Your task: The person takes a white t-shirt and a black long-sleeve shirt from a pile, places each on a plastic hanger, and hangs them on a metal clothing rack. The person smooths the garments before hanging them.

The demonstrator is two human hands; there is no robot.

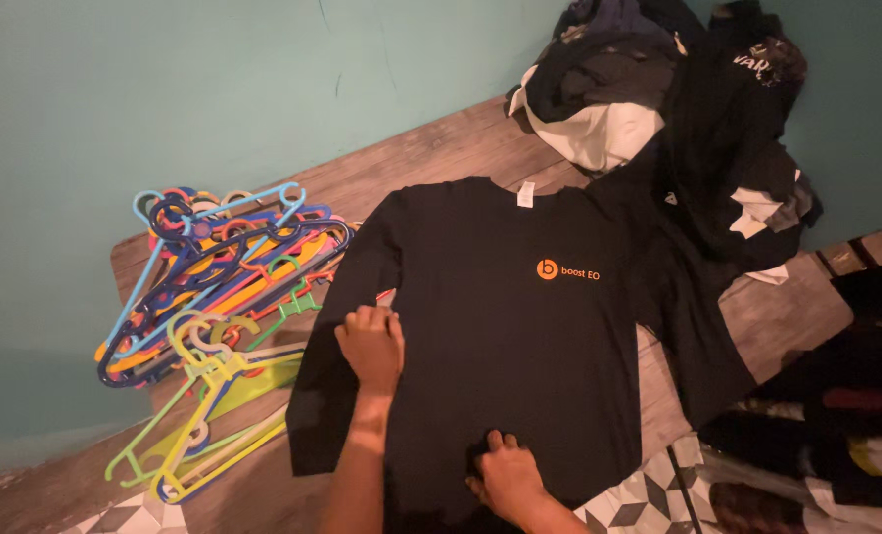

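Observation:
A black T-shirt [520, 336] with a small orange logo on the chest lies spread flat, front up, on a wooden table [431, 158]. My left hand [371, 346] presses on the shirt near its left sleeve, fingers closed and pinching the fabric at the sleeve's seam. My right hand [505, 475] grips the shirt's bottom hem near the table's front edge. The shirt's right sleeve runs under a pile of dark clothes.
A heap of coloured plastic hangers [218, 297] lies on the table left of the shirt. A pile of dark and white clothes [678, 109] sits at the back right. More folded clothes [836, 415] are at the right. Teal wall behind.

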